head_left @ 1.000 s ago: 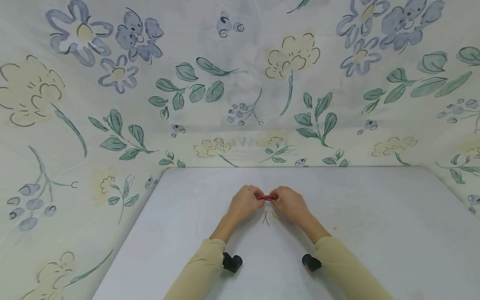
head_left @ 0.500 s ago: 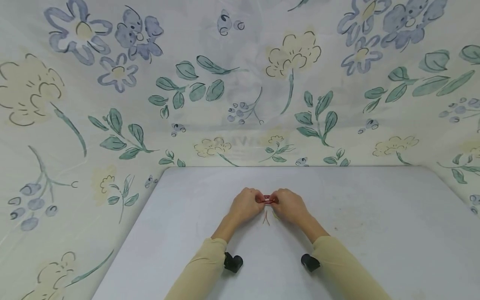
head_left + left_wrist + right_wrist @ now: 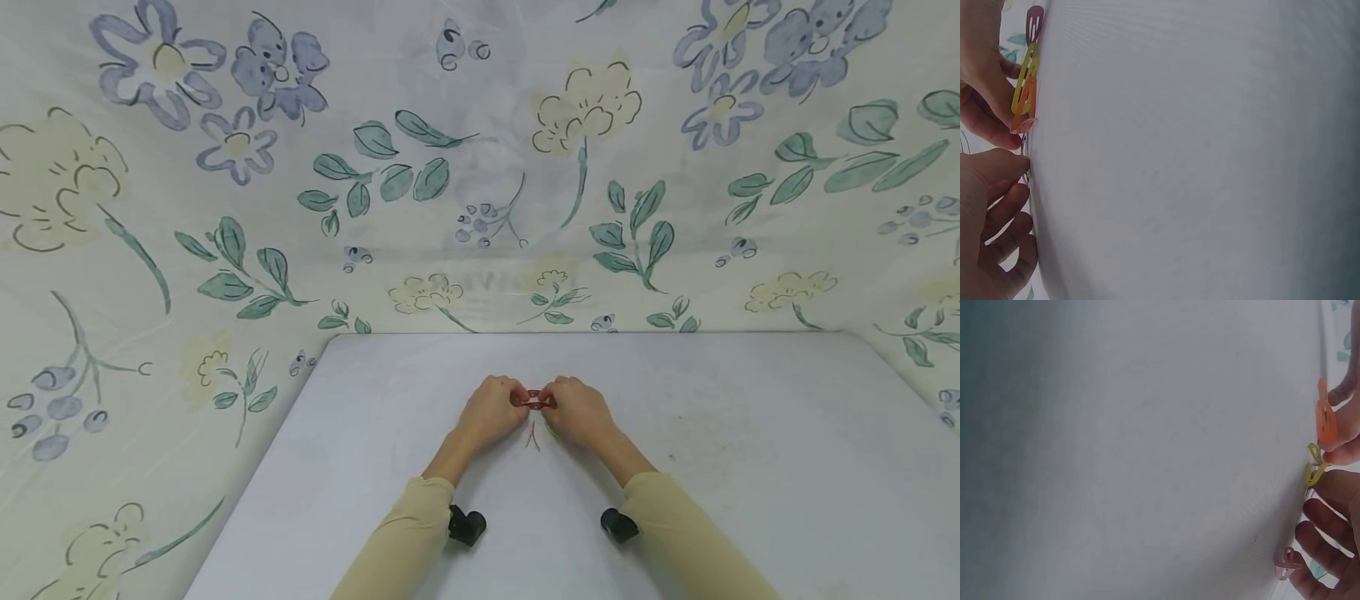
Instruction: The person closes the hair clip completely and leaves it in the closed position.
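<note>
Both hands meet over the middle of the table in the head view. My left hand point(image 3: 487, 408) pinches the left end of a small dark red loop-shaped piece point(image 3: 535, 407), and my right hand point(image 3: 581, 414) pinches its right end; the fingertips cover both ends. Just nearer to me stands an orange V-shaped plastic piece point(image 3: 1032, 90), seen in the head view as two thin legs. Beside it are a yellow looped piece point(image 3: 1314, 475) and a purplish slotted piece point(image 3: 1034, 39); the latter lies by the right hand's lower fingers, hidden from the head view.
The pale tabletop point(image 3: 750, 433) ends at a straight far edge, with a floral-printed cloth point(image 3: 480, 192) rising behind it. Dark wrist cameras point(image 3: 467, 527) stick inward from both sleeves point(image 3: 397, 533).
The red piece has gone from a narrow bunch to an open oval with a gap in the middle. Both hands have come slightly nearer; they barely move in the last half second.
</note>
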The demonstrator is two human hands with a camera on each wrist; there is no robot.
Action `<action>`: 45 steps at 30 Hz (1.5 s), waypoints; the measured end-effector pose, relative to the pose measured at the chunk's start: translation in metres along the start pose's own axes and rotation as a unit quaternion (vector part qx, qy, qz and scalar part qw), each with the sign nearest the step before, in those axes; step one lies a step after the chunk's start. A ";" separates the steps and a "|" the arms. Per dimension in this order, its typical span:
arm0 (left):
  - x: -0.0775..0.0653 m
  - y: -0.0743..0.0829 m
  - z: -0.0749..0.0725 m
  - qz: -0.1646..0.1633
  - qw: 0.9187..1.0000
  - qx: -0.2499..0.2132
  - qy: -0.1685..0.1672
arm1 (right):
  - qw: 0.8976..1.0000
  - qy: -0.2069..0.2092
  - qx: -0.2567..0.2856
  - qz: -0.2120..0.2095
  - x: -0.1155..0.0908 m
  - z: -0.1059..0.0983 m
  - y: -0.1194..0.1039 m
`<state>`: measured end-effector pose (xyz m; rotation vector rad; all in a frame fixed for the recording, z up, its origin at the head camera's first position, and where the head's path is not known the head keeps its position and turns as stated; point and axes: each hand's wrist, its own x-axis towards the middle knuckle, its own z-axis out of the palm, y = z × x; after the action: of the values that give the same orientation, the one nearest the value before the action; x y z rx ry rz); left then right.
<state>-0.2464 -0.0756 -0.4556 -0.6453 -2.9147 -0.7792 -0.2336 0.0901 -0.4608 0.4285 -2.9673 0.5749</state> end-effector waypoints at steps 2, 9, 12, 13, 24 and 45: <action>0.000 0.000 0.000 0.002 1.000 -0.002 0.000 | 1.000 -0.001 -0.003 0.002 -0.001 0.000 0.000; -0.001 -0.003 0.002 0.002 1.000 -0.002 -0.002 | 1.000 -0.007 0.001 0.010 -0.003 -0.003 -0.003; -0.003 -0.004 0.001 0.003 1.000 -0.006 -0.003 | 1.000 -0.008 0.009 0.016 -0.005 -0.005 -0.004; -0.004 -0.004 0.001 0.003 1.000 -0.008 -0.003 | 1.000 -0.008 0.014 0.019 -0.006 -0.006 -0.004; -0.011 -0.004 -0.001 0.007 0.999 -0.031 0.015 | 0.995 0.010 0.082 0.057 -0.013 -0.014 0.004; -0.011 0.024 -0.008 0.034 0.995 -0.095 -0.011 | 0.977 0.092 0.182 0.067 -0.044 -0.028 0.033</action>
<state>-0.2270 -0.0653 -0.4390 -0.7669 -2.8430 -1.0562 -0.1998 0.1416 -0.4523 0.1847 -2.7270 1.1172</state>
